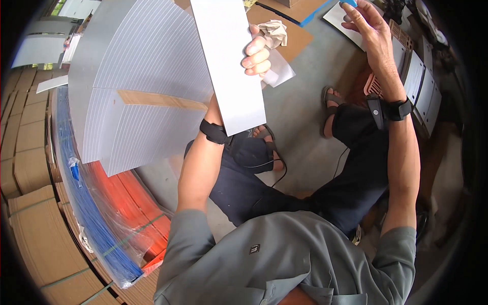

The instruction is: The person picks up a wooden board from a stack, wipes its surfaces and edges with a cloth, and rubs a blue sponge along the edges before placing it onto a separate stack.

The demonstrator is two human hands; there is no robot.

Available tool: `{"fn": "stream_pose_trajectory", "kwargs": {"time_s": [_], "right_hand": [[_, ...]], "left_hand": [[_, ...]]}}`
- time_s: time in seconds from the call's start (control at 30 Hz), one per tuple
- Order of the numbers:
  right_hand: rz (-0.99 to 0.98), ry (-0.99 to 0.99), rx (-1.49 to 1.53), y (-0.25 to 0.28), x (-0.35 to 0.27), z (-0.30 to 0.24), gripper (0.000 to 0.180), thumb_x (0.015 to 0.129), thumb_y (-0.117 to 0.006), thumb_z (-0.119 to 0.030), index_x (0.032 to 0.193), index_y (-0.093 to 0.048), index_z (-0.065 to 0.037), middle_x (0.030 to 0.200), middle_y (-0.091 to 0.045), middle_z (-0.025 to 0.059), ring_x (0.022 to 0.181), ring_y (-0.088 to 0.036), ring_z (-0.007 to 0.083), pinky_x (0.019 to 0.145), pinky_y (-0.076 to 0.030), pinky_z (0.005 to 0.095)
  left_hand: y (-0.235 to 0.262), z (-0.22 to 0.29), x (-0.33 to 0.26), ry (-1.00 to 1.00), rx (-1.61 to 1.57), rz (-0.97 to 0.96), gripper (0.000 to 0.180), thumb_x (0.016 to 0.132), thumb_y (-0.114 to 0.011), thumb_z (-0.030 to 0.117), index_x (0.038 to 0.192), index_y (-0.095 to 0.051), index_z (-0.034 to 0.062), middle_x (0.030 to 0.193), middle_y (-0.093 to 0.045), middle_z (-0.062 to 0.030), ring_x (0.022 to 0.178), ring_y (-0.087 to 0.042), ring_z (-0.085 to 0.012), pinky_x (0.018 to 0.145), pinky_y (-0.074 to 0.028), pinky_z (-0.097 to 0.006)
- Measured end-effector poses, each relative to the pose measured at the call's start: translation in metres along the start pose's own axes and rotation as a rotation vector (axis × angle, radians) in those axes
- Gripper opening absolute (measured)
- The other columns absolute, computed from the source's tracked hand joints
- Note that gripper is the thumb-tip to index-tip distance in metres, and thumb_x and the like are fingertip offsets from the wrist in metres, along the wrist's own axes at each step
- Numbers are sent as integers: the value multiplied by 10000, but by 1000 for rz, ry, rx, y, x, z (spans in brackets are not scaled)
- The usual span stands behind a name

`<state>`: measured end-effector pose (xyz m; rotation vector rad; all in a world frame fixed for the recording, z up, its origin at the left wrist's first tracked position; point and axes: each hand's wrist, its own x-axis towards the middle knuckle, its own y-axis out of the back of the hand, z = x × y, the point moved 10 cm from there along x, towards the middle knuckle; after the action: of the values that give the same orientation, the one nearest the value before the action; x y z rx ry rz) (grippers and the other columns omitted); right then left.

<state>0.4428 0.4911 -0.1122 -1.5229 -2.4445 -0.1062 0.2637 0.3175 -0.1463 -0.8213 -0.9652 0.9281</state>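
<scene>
My left hand [257, 57] grips a long white panel [230, 71]; its fingers curl round the right edge and the rest of the hand is behind the board. The panel slants up and runs out of view at the top. Up at the right, my right hand [373, 28] pinches a small blue piece [348, 2], cut off by the upper edge, so its kind does not show. Just left of the held panel leans a large stack of grey-white panels [147, 66] with a strip of brown tape [157, 100] across their edges.
Crumpled paper [273, 34] lies on brown cardboard [297, 43] beyond the left hand. Flat cardboard bundles [38, 223] and plastic-wrapped blue [86, 203] and orange [133, 206] stock lie at the left. White panels [424, 84] and an orange crate [372, 85] are at the right.
</scene>
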Motion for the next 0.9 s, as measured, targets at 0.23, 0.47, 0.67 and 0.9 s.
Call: {"fn": "stream_pose_trajectory", "kwargs": {"time_s": [0.23,0.47,0.67,0.9], "right_hand": [[-79,-53,-294,7,32,103,398,965,-720,-363,1197,-673,-44,998,-684,30,895,-633,107,775,-572,287],[-4,-232,-703,38,71,278,378,892,-745,-310,1128,-674,-24,1001,-732,133,908,-704,241,828,-560,362],[146,-463,-738,9,45,374,377,879,-731,-361,1108,-658,-72,1024,-744,104,988,-708,289,866,-540,416],[299,-620,-779,19,53,408,408,879,-742,-405,1101,-633,-79,1019,-744,89,986,-707,294,868,-538,421]], "left_hand": [[79,12,-28,-79,68,167,413,1070,-454,308,1300,-579,-12,848,-534,-36,649,-465,-131,585,-415,-245],[149,17,-55,-141,-19,399,471,1052,-452,388,1309,-589,17,886,-607,-84,667,-566,-198,579,-441,-327],[150,26,-49,-191,19,389,553,1050,-441,432,1375,-529,-6,894,-623,-120,665,-586,-227,557,-447,-347],[144,22,-25,-156,-49,219,586,1077,-402,417,1446,-443,-36,975,-609,-165,770,-616,-244,610,-507,-366]]}}
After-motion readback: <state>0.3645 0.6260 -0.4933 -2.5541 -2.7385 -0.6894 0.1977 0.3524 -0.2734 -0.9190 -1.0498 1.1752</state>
